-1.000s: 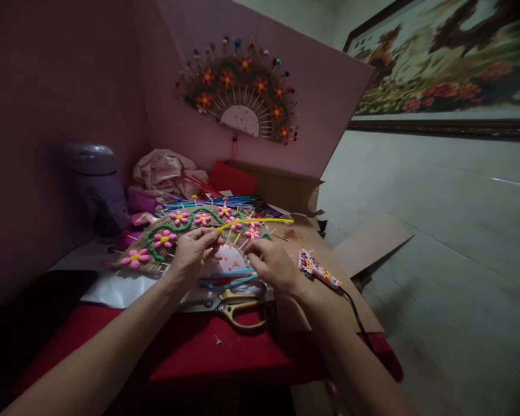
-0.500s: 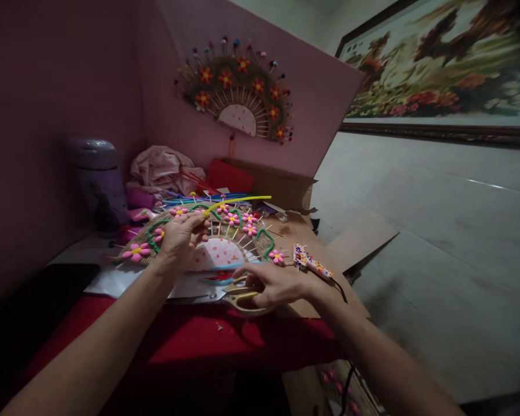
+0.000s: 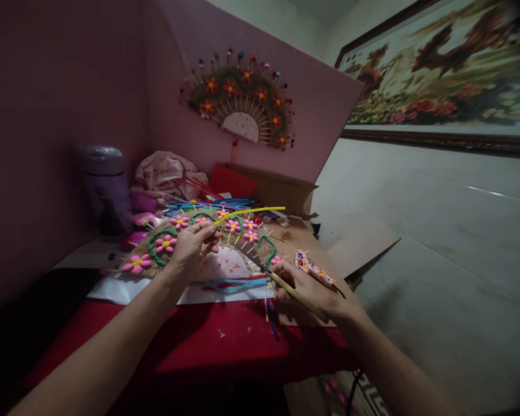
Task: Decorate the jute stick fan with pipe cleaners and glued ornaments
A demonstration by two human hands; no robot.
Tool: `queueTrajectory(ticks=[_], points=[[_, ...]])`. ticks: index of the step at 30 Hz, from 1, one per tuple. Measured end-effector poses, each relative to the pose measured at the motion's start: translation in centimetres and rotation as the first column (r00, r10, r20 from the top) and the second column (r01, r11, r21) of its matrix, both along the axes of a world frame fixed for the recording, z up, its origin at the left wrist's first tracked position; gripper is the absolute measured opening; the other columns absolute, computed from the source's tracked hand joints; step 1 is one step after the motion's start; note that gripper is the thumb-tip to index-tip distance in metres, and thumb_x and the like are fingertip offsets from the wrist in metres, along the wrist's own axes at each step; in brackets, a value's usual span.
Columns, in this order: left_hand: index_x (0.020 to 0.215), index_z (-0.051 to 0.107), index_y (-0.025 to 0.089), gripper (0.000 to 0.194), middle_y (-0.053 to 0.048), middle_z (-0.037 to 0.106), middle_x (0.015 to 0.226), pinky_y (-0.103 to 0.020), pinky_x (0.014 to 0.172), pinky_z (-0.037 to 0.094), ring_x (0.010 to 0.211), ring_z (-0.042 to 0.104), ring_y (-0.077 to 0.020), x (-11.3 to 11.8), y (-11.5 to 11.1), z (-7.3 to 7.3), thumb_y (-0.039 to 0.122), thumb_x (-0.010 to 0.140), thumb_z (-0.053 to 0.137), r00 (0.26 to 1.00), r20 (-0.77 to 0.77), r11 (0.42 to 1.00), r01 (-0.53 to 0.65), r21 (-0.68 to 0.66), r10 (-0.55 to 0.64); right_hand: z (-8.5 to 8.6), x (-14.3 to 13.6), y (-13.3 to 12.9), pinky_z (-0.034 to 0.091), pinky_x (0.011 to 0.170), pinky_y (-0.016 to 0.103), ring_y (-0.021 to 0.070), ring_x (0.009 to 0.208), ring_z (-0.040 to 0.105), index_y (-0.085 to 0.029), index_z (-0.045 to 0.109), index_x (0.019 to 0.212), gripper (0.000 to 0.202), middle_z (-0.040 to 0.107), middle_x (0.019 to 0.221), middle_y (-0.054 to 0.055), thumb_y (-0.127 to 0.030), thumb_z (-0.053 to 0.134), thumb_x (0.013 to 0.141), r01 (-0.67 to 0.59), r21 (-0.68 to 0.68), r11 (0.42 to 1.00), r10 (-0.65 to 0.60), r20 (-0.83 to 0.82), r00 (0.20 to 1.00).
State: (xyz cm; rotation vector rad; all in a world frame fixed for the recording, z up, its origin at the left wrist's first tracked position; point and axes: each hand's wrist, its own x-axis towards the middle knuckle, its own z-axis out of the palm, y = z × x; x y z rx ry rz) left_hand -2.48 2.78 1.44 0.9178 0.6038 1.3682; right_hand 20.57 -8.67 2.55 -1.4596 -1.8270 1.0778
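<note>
Yellow slender stem, fuzzy-looking (image 3: pixel 255 211): above the red cloth-covered table (image 3: pixel 164 341), crossing my view of the fan-shaped twine panel with pink flowers (image 3: pixel 227 263). Long axis left to right, tilted slightly away from me; free end points right, with a slight bend. Purple cylindrical flask (image 3: pixel 106 193) stands upright at far left. My left hand (image 3: pixel 190 248) pinches the stem near its left end between thumb and fingertips and hides part of the panel. My right hand (image 3: pixel 301 289) is closed around gold-handled scissors with dark blades (image 3: pixel 295 295); blades point forward-left, over the panel's lower right; gap between them unclear. Flower-patterned gun-shaped tool (image 3: pixel 314 270) lies just beyond that hand. Light-blue stems (image 3: pixel 238 283) lie on my side of the panel, small white scraps (image 3: pixel 221 334) nearer me.
</note>
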Motion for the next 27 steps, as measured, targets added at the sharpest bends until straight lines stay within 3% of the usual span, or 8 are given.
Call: queueTrajectory(ticks=[5,14,22,27], points=[[0.067,0.057,0.011,0.02,0.0,0.058,0.056,-0.018,0.036,0.041,0.046,0.052,-0.009,0.5,-0.6,0.1,0.023,0.06,0.071,0.999,-0.031,1.0,0.011,-0.008,-0.012,0.3,-3.2,1.0,0.037,0.055,0.024,0.0123,0.064,0.047,-0.02,0.05,0.095,0.038,0.055,0.077,0.0,-0.046,0.063,0.071,0.155,0.098,0.983,-0.158,0.016,0.987],[0.066,0.056,0.012,0.019,0.001,0.057,0.056,-0.019,0.037,0.041,0.047,0.051,-0.0092,0.7,-1.0,0.5,0.024,0.06,0.07,1.0,-0.013,0.998,0.021,0.056,-0.02,-0.8,-5.3,3.0,0.035,0.056,0.022,0.0104,0.064,0.044,-0.02,0.049,0.104,0.048,0.051,0.077,-0.002,-0.051,0.063,0.071,0.055,0.169,0.984,-0.038,-0.1,0.994],[0.064,0.056,0.013,0.015,0.002,0.054,0.053,-0.021,0.034,0.042,0.04,0.047,-0.0081,0.7,-1.4,0.4,0.025,0.065,0.064,0.986,-0.159,0.989,0.08,0.128,-0.059,-2.0,-5.5,4.0,0.037,0.054,0.022,0.0095,0.059,0.045,-0.018,0.049,0.101,0.05,0.051,0.074,-0.002,-0.056,0.061,0.07,0.053,0.184,0.982,-0.022,-0.17,0.985],[0.069,0.057,0.014,0.014,0.004,0.051,0.05,-0.022,0.033,0.043,0.037,0.044,-0.0077,0.7,-1.6,0.4,0.026,0.067,0.062,0.954,-0.288,0.976,0.137,0.17,-0.083,-2.3,-5.3,3.3,0.036,0.053,0.021,0.009,0.06,0.044,-0.019,0.048,0.104,0.053,0.05,0.076,-0.001,-0.057,0.061,0.07,0.059,0.185,0.981,-0.015,-0.233,0.972]])
